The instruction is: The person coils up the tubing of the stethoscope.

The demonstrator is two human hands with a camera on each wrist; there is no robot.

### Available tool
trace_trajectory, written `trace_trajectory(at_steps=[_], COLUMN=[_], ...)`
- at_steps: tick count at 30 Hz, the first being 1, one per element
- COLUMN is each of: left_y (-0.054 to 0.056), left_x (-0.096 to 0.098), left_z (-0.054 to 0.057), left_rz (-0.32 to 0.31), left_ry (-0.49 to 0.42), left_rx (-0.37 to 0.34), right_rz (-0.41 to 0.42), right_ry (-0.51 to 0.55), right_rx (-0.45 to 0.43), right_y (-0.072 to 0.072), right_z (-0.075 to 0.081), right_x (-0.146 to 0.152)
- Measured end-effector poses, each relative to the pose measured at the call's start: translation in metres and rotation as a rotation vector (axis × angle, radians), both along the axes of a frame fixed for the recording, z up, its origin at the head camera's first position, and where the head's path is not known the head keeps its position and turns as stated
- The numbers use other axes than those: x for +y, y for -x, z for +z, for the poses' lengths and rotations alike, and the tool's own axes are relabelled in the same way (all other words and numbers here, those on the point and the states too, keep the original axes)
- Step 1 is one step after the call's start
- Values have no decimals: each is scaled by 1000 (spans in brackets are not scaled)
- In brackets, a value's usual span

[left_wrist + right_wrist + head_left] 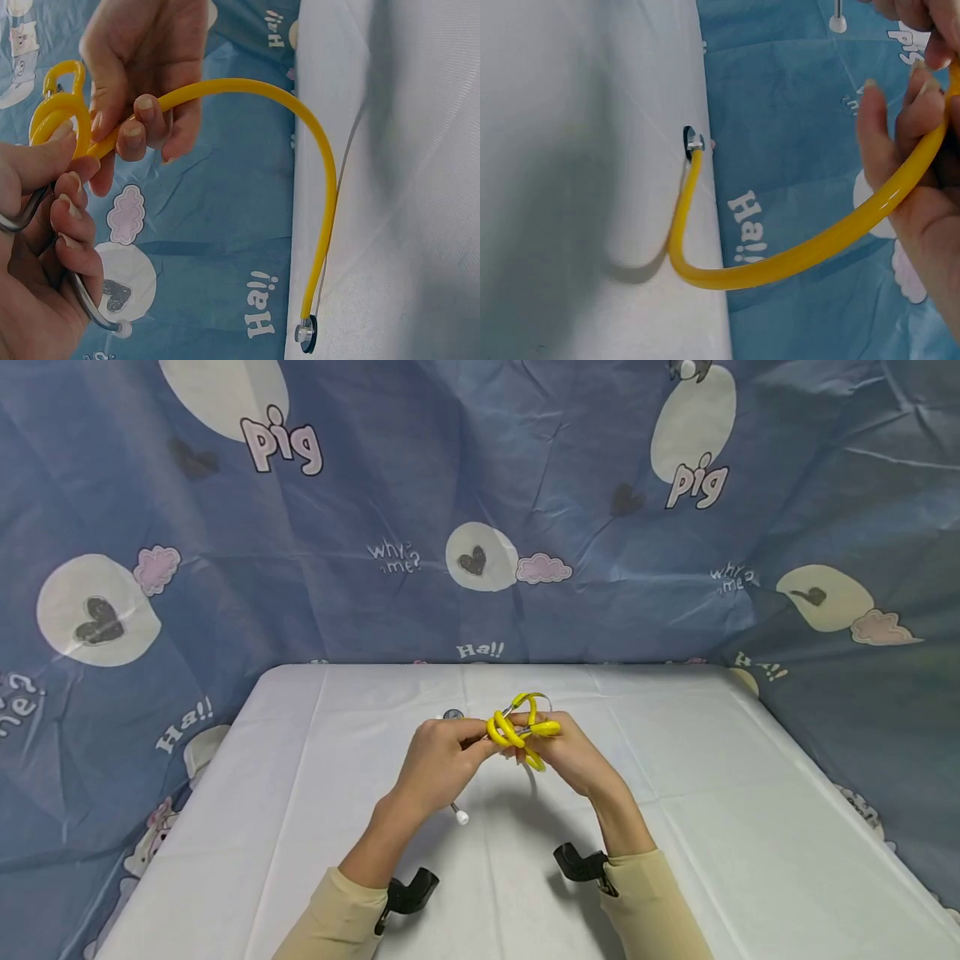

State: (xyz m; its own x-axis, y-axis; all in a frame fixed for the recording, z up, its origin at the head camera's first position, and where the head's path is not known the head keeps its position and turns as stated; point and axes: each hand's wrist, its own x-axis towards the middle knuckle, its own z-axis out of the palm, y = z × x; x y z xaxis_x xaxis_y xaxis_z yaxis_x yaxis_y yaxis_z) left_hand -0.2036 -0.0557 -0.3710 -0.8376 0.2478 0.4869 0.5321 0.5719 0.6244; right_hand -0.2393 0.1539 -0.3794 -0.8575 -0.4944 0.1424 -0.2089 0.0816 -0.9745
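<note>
Yellow stethoscope tubing (328, 169), looped above white table (750, 843), left hand (437, 766) gripping ear tubes (88, 302), right hand (576, 756) clasping tubing, chestpiece (453, 714) on far side

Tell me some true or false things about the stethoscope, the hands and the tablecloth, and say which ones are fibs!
1. The stethoscope has a yellow tube. True.
2. The left hand holds nothing. False: it grips the stethoscope.
3. The right hand holds the tube. True.
4. The tablecloth is red. False: it is white.
5. The round end piece is apart from both hands. True.
</note>
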Motion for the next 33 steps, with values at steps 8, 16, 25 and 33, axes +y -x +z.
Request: trace_trajectory(at_steps=[8,16,25,33], left_y=[4,7,10,12], left_x=[-2,-4,-16,-22], left_z=[-3,-4,-3,-1], left_rz=[41,71,191,212], left_ry=[-40,-50,-45,35], left_rx=[9,1,18,27], right_rz=[-67,-91,-84,-44], right_ry=[-125,-227,-290,-369], right_rx=[76,69,74,120], right_y=[-6,-6,-10,-15], right_z=[10,12,19,26], right_x=[-5,-3,0,3])
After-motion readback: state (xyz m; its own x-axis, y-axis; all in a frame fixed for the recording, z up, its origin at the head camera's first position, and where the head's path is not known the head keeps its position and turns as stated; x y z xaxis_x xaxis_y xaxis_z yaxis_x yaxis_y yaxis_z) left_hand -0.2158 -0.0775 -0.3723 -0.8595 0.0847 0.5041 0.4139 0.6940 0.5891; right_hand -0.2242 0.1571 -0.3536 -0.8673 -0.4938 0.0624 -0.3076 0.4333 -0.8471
